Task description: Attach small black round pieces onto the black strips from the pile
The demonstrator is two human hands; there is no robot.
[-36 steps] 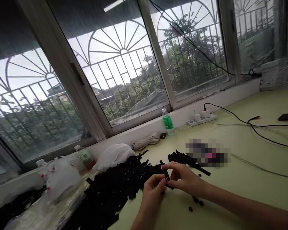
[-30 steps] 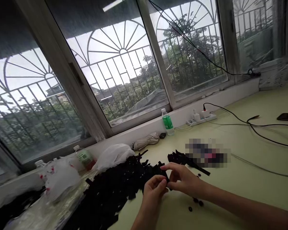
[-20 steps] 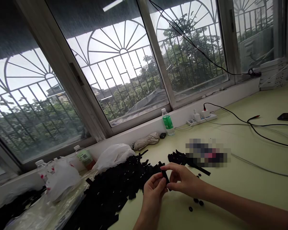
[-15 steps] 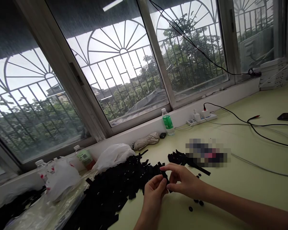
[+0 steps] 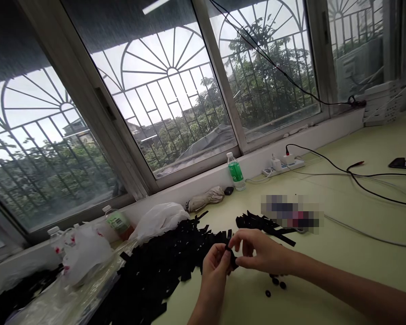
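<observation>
Low in the head view, my left hand [image 5: 216,264] pinches a small black strip [image 5: 233,258] between thumb and fingers. My right hand [image 5: 257,250] touches the same strip from the right, its fingertips closed on the edge. A large heap of black strips [image 5: 155,271] spreads to the left of my hands. Beyond my right hand lies a smaller pile of black strips [image 5: 257,221]. Several small round black pieces [image 5: 275,280] rest on the table below my right forearm.
Along the window wall stand a green-labelled bottle [image 5: 236,171], a power strip [image 5: 284,168] and a beige cloth bundle [image 5: 205,198]. White plastic bags [image 5: 160,221] and a second bottle [image 5: 117,222] are at the left. Cables cross the yellow-green table [image 5: 325,271]; a phone [image 5: 404,163] lies far right.
My right fingers have come lower and nearer my left hand, and the strip's upper end no longer stands up between them. The camera view has shifted slightly.
</observation>
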